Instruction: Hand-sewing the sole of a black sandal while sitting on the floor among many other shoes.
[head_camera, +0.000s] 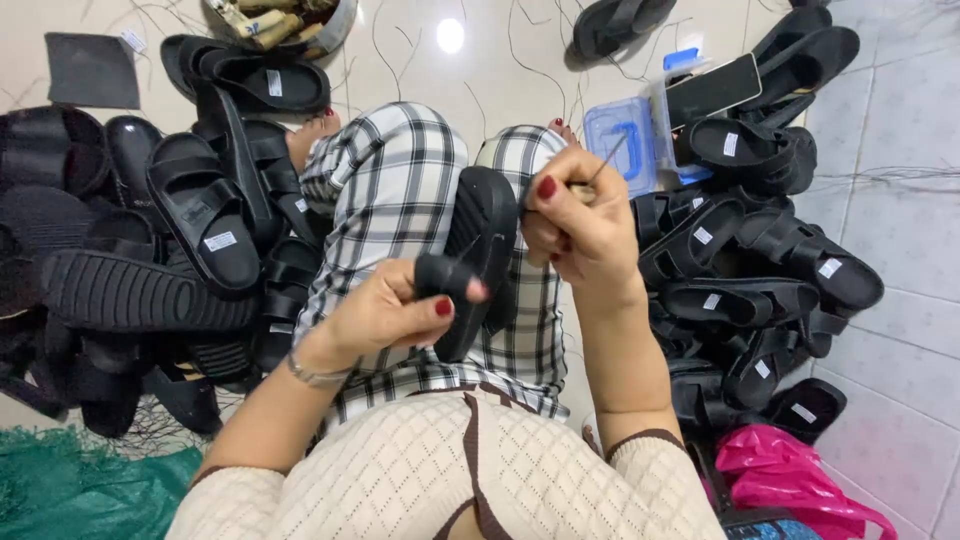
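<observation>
Tiled floor (900, 200), black sandal piles on both sides. Left hand (385, 315) closed on the strap of a black sandal (485, 235), steadying it over the lap. Right hand (575, 225) pinches a needle-like tool (605, 160) at the sole edge.

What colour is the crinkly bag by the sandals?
The crinkly plastic bag is bright pink, seen in the head view.

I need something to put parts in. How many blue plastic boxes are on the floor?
1: the blue plastic box sits on the floor beyond the right hand, beside the right pile of sandals, which may hide others.
</observation>
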